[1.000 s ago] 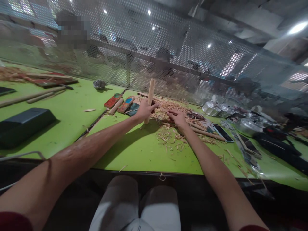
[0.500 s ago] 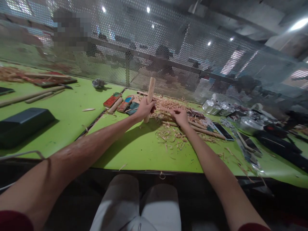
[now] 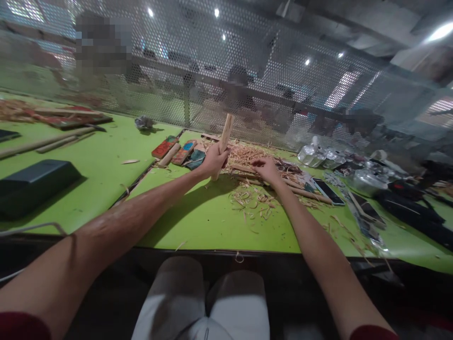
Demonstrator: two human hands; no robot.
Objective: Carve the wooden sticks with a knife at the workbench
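A pale strip of wood (image 3: 226, 131) stands nearly upright, leaning a little to the right, with my left hand (image 3: 214, 159) wrapped round its middle. To the right, my right hand (image 3: 266, 169) hovers at a heap of curly wood shavings (image 3: 247, 153), its fingers bent and pointing left; whether anything is between them is too small to tell. Thin wooden sticks (image 3: 307, 192) lie under and beside that hand. Left of my left hand rest a red painted block (image 3: 164, 147), a short wooden rod (image 3: 169, 155) and a red and blue block (image 3: 184, 152).
A black case (image 3: 38, 186) and long sticks (image 3: 46, 143) lie at the left. Shiny metal pots (image 3: 368, 182), a phone (image 3: 327, 191) and a black bag (image 3: 406, 210) are at the right. Behind the green table (image 3: 212, 226) rises a perforated screen (image 3: 170, 85).
The top of the wood strip has tilted slightly to the right in my left hand. My right hand has shifted slightly, and a flat strip shows more plainly between the hands.
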